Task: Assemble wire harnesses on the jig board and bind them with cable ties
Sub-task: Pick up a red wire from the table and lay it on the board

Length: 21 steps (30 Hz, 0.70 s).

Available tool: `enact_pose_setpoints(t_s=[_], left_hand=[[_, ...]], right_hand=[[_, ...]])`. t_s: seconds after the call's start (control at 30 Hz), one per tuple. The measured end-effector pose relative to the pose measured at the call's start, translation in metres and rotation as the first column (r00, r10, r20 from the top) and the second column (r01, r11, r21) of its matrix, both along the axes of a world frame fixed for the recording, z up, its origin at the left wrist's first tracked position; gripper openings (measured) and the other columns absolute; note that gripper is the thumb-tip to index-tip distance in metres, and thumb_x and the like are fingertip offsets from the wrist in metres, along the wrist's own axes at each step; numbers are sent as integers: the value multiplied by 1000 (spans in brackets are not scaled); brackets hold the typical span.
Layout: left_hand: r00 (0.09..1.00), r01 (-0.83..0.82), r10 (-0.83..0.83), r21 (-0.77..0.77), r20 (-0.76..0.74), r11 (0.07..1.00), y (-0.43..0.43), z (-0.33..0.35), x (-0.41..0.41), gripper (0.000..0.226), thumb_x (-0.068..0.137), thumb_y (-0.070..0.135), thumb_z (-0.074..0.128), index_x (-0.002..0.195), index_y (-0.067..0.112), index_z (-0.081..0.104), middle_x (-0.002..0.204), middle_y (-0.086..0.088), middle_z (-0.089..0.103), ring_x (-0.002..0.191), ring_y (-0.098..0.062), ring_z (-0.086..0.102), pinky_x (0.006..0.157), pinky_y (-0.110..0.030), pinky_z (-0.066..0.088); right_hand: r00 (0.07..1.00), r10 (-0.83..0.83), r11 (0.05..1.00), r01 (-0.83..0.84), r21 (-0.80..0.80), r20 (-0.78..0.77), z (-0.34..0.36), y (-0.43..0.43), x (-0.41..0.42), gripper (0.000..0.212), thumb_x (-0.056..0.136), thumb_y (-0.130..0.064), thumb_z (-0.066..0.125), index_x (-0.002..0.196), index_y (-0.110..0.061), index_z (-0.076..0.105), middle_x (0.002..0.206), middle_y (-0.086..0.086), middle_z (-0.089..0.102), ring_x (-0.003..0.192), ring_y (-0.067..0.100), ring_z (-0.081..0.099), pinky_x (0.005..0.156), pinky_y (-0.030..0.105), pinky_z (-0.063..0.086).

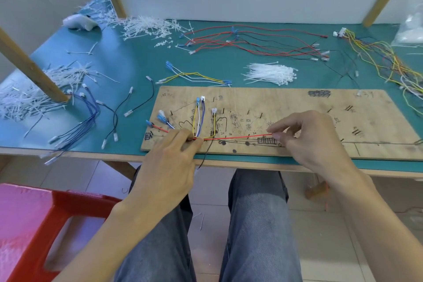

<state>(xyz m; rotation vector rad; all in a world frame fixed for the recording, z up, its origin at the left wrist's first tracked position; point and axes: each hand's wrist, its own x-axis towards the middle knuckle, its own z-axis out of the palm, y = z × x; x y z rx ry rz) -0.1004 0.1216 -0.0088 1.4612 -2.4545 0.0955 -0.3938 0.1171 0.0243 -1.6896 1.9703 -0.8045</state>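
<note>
Now: one plywood board point(297, 103) lies along the near edge of the green surface point(137, 57), marked with pen lines and small pegs. Two bare hands work over it.

Left hand point(169, 162): fingers point(183, 137) curled, pinching the wire bundle point(196, 121) where it bends at the board's near left. The bundle's yellow, white and purple strands run up the board to two small plugs, one blue and one white. A second yellow pair stands just to the right, with one white plug.

Right hand point(313, 140): thumb and forefinger closed on one red wire point(238, 137), which is stretched straight between the two hands, low over the board's near edge. One black wire point(206, 153) hangs off that edge.

Elsewhere on the surface:
- One loose heap of white cable ties point(270, 73), just behind the board.
- Two piles of cut tie ends, one at the back point(146, 25) and one at far left point(27, 98); too many to count.
- One spread of red and black wires point(251, 43) at the back.
- One tangle of mostly yellow wires point(377, 57) at right.
- One small set of yellow and white wires point(194, 75).
- One bunch of blue wires point(87, 117), with two black leads point(137, 103) beside it.

One red stool point(45, 224) stands on the floor at left.
</note>
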Motion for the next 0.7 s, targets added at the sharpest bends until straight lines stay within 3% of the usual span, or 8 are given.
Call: enact_pose_setpoints(t_s=[0.1, 0.17, 0.23, 0.37, 0.47, 0.6, 0.7], left_hand=[[1000, -5, 6, 8, -13, 1000, 0, 0, 0, 48, 80, 9, 74, 127, 14, 71, 120, -2, 62, 110, -24, 60, 74, -39, 58], [1000, -2, 2, 0, -12, 1000, -1, 0, 0, 47, 79, 10, 74, 126, 14, 72, 119, -1, 63, 109, -24, 60, 72, -39, 58], [1000, -6, 6, -5, -19, 1000, -2, 0, 0, 45, 80, 12, 72, 125, 16, 72, 119, 0, 63, 108, -22, 60, 68, -36, 56], [999, 4, -5, -37, -33, 999, -2, -1, 1, 42, 79, 12, 70, 120, 16, 73, 116, 1, 63, 104, -18, 55, 64, -34, 54], [999, 8, -9, -33, -35, 999, -3, -2, 1, 42, 79, 11, 71, 120, 15, 73, 116, 0, 63, 103, -19, 55, 65, -36, 55], [999, 4, -5, -32, -34, 999, -5, -1, 1, 41, 80, 11, 67, 121, 15, 74, 116, 0, 63, 103, -19, 55, 65, -37, 55], [1000, 6, -6, -62, 7, 998, -5, -2, 0, 43, 79, 12, 71, 121, 15, 73, 115, -1, 63, 102, -19, 50, 67, -37, 54]], right_hand=[[1000, -8, 1000, 8, 26, -15, 2, -4, -7, 24, 86, -11, 85, 83, -35, 83, 69, -2, 74, 74, 15, 69, 74, 31, 57], [1000, 5, 999, -6, 45, 3, 4, -5, -12, 27, 87, -9, 84, 81, -35, 83, 70, -2, 75, 77, 17, 71, 73, 26, 56], [1000, 23, 999, -24, 34, 7, 4, -5, -17, 29, 88, -4, 81, 81, -32, 84, 70, -6, 75, 77, 13, 70, 63, 11, 49], [998, 56, 997, -56, 48, -5, 3, -3, -25, 32, 90, -1, 77, 83, -31, 85, 78, -6, 78, 83, 14, 72, 64, 10, 50], [998, 56, 996, -59, 67, 43, 2, -3, -32, 32, 91, 1, 75, 86, -28, 86, 84, -11, 78, 87, 4, 71, 65, 4, 50], [984, 45, 990, -67, 125, 171, -2, -2, -45, 33, 92, 3, 75, 89, -28, 86, 81, -6, 80, 72, 9, 73, 71, 18, 58], [986, 33, 995, -48, 91, 166, -6, -2, -49, 35, 91, 6, 74, 89, -27, 86, 81, -5, 80, 73, 14, 74, 80, 30, 61]])
